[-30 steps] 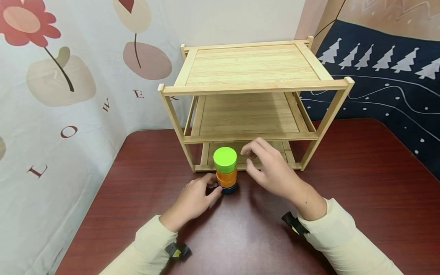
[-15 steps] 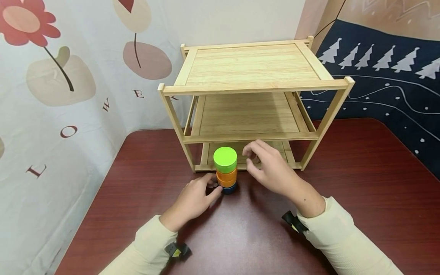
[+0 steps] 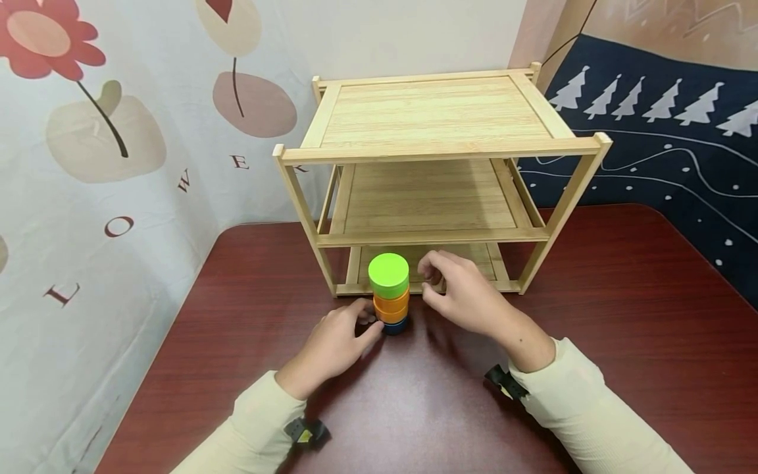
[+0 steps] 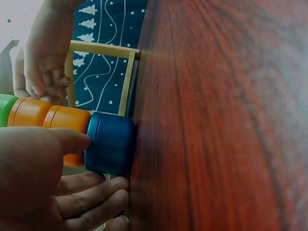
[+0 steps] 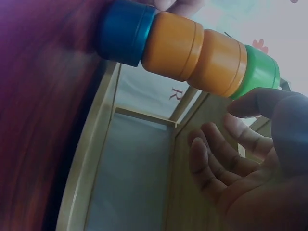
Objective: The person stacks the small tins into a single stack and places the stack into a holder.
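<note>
Small round canisters stand stacked on the table: a blue canister point(image 4: 113, 144) at the bottom, a lower orange canister point(image 5: 172, 46), an upper orange canister point(image 5: 219, 63) and a green canister point(image 3: 388, 276) on top. My left hand point(image 3: 333, 341) is at the stack's left side. Its thumb lies against the blue canister near the orange one, with the other fingers loosely bent beside the base. Just right of the green canister, my right hand point(image 3: 464, 293) hovers with loosely bent fingers. In the right wrist view nothing is between its thumb and fingers point(image 5: 224, 149).
A wooden three-tier shelf point(image 3: 432, 112) stands right behind the stack. The dark red table point(image 3: 639, 316) reaches to both sides. A flower-print cloth point(image 3: 136, 217) hangs at left, and a dark blue tree-print cloth point(image 3: 657, 131) at back right.
My right hand has sunk slightly beside the stack and its fingers have bent a little more. The left hand and the canisters look unmoved.
</note>
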### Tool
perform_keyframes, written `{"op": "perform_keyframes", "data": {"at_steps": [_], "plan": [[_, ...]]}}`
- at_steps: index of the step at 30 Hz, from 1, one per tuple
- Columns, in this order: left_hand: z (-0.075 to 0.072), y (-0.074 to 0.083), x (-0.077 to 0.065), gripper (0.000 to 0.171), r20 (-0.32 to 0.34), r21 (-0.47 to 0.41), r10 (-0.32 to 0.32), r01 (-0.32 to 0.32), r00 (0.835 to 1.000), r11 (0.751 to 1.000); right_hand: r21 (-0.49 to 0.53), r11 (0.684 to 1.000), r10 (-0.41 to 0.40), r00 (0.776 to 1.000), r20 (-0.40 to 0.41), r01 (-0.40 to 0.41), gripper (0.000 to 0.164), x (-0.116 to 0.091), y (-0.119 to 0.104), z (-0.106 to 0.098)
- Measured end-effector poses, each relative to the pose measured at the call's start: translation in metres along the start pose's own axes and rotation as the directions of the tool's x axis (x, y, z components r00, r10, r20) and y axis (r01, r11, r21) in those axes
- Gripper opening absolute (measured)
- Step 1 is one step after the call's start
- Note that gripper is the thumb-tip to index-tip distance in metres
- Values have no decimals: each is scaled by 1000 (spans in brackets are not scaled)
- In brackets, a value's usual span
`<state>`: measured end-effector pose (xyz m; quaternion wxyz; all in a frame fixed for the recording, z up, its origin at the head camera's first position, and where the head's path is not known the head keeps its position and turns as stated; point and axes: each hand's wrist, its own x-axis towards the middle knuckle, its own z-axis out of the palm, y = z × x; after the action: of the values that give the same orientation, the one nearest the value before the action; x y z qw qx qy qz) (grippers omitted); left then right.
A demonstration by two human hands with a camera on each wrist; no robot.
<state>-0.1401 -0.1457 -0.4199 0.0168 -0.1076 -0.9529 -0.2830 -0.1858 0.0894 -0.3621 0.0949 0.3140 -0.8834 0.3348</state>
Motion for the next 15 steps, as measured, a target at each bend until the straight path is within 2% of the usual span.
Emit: {"op": "perform_keyframes", "data": {"at_steps": [15], "plan": [[1,-1,1,32,0,-7,5,-5,1000,1000,-13,1000,0,998,65,1,16,1,5,13]]}}
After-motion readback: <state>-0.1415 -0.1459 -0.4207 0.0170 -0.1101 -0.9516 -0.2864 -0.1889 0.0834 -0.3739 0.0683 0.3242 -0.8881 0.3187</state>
